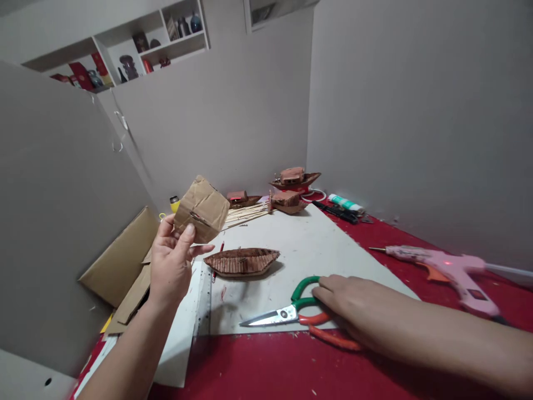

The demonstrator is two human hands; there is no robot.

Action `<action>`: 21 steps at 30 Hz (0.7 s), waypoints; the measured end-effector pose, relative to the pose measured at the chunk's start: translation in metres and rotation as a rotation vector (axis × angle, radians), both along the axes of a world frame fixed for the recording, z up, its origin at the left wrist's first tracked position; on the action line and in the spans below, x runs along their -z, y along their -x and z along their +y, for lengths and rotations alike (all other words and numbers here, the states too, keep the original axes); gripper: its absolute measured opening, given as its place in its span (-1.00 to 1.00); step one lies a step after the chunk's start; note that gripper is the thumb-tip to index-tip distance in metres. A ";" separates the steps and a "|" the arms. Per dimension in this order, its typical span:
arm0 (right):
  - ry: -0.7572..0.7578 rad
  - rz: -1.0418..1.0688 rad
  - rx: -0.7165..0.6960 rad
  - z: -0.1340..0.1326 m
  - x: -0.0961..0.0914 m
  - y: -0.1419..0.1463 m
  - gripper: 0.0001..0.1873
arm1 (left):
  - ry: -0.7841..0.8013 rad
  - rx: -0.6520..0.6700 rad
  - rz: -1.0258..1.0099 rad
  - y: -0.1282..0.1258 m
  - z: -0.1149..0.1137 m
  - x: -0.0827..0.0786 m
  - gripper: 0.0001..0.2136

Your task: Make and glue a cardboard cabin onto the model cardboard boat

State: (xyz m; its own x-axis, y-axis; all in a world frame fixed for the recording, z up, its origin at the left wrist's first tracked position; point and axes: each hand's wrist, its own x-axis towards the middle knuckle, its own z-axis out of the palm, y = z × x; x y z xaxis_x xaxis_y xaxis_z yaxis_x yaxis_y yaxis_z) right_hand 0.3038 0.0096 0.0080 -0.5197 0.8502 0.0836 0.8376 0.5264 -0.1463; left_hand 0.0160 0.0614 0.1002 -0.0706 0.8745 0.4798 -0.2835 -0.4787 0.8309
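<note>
My left hand (pixel 172 266) is raised and pinches a small, creased piece of brown cardboard (pixel 204 208) between thumb and fingers. A dark slit or tear shows near the cardboard's lower edge. At the front of the white board, my right hand (pixel 339 297) is closed over the handles of scissors (pixel 287 314) with green grips. Their blades point left. Orange-red handles (pixel 333 338) show just below the green ones; whether they belong to a second tool I cannot tell. Between my hands a small brown model boat hull (pixel 242 262) lies on the white board.
A pink glue gun (pixel 445 272) lies on the red tablecloth (pixel 250 366) at right. Farther back are more model boats (pixel 291 176), thin wooden sticks (pixel 245 215) and a white-green tube (pixel 345 203). Cardboard sheets (pixel 120 255) lean at left. Walls (pixel 416 111) close in behind.
</note>
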 end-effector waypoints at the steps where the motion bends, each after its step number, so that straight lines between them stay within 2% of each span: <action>1: 0.013 -0.015 -0.023 0.002 -0.003 0.004 -0.89 | 0.000 0.008 0.008 0.000 -0.002 0.001 -0.74; 5: 0.041 -0.097 -0.090 0.009 -0.014 0.011 -0.85 | 0.038 0.057 0.042 0.002 -0.009 0.005 -0.74; 9: 0.070 -0.151 -0.053 0.005 -0.019 0.005 -0.88 | 0.089 0.090 0.111 0.013 -0.013 0.008 -0.79; 13: 0.048 -0.040 -0.013 -0.004 -0.026 -0.008 -0.83 | 0.068 0.014 0.262 0.025 -0.011 0.018 -0.84; 15: -0.009 0.009 -0.004 -0.006 -0.028 -0.016 -0.80 | -0.063 -0.138 0.419 0.028 -0.010 0.026 -0.88; 16: -0.064 0.021 -0.002 -0.006 -0.028 -0.020 -0.79 | -0.186 -0.235 0.522 0.030 -0.010 0.032 -0.87; 19: -0.267 0.003 -0.017 -0.005 -0.023 -0.030 -0.86 | -0.689 -0.523 0.852 0.037 -0.011 0.050 -0.74; 21: -0.354 0.001 -0.050 -0.003 -0.015 -0.035 -0.91 | -0.951 -0.621 1.010 0.042 -0.011 0.060 -0.65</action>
